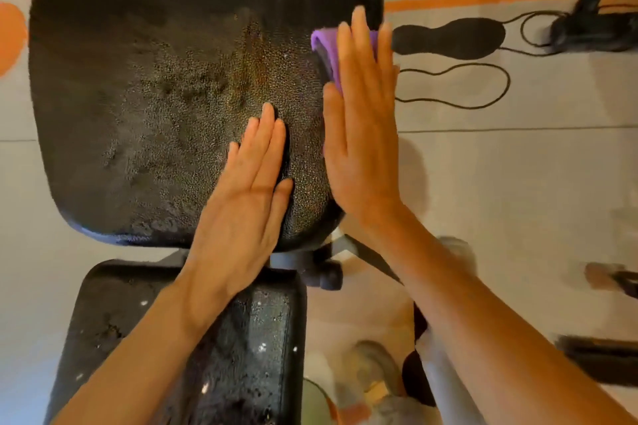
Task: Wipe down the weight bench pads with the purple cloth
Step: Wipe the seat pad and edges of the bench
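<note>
Left hand (248, 190) lies flat on the large pad (138, 97); right hand (362, 134), fingers straight, presses the purple cloth (326, 45) against its edge.

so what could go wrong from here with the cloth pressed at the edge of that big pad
1. The purple cloth sits at the right edge of the large pad, pressed only by the flat right hand; it could slide off onto the floor.
2. The pad looks covered in droplets, so the flat left hand resting on it may slip.
3. The small pad nearer the person also looks speckled and could be missed.
</note>
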